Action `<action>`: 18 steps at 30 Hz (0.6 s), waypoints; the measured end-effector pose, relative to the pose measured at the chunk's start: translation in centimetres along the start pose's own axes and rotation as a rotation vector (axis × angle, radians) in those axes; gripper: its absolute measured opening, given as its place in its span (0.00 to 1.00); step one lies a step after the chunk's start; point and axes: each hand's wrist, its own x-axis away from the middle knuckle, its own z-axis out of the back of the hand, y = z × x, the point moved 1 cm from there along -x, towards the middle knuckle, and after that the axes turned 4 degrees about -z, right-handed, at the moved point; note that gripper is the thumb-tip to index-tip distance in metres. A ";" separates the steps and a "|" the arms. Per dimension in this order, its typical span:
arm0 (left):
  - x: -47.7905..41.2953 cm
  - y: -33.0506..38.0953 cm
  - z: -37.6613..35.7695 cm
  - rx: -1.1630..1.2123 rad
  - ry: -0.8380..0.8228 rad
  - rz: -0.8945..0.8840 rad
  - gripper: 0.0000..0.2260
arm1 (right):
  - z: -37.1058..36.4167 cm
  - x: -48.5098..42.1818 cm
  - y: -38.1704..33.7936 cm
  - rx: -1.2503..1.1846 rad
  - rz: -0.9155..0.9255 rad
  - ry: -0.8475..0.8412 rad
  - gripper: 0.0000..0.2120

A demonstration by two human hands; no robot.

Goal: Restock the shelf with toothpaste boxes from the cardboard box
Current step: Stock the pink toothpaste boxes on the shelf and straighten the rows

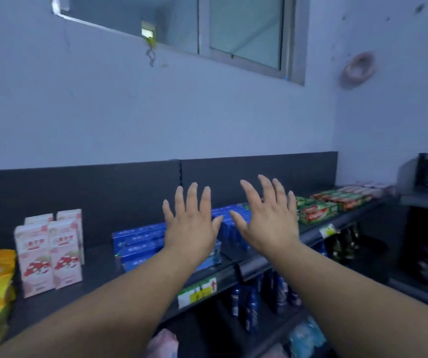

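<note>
Both arms are stretched forward, the left hand (191, 223) and right hand (268, 218) held palm-down with fingers (191, 195) spread, empty, over blue toothpaste boxes (140, 241) on the shelf (99, 275).

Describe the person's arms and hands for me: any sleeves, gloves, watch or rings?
No gloves: the left hand and right hand are bare. No ring shows on any finger, no watch or band at either wrist. The left forearm and right forearm are bare to the frame's edge, so no sleeve is in view.
</note>
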 end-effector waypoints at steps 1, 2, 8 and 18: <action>-0.1 2.6 -0.3 0.024 0.000 -0.027 0.30 | 0.8 0.7 2.6 0.018 -0.030 0.005 0.32; -0.2 5.4 -0.6 0.047 0.001 -0.055 0.30 | 1.5 1.4 5.3 0.036 -0.061 0.010 0.32; 1.1 22.1 -2.3 0.159 -0.030 -0.231 0.32 | 6.3 7.0 21.0 0.161 -0.249 0.021 0.32; 3.8 40.7 -6.3 0.315 -0.145 -0.427 0.31 | 9.6 15.2 38.0 0.269 -0.476 -0.054 0.33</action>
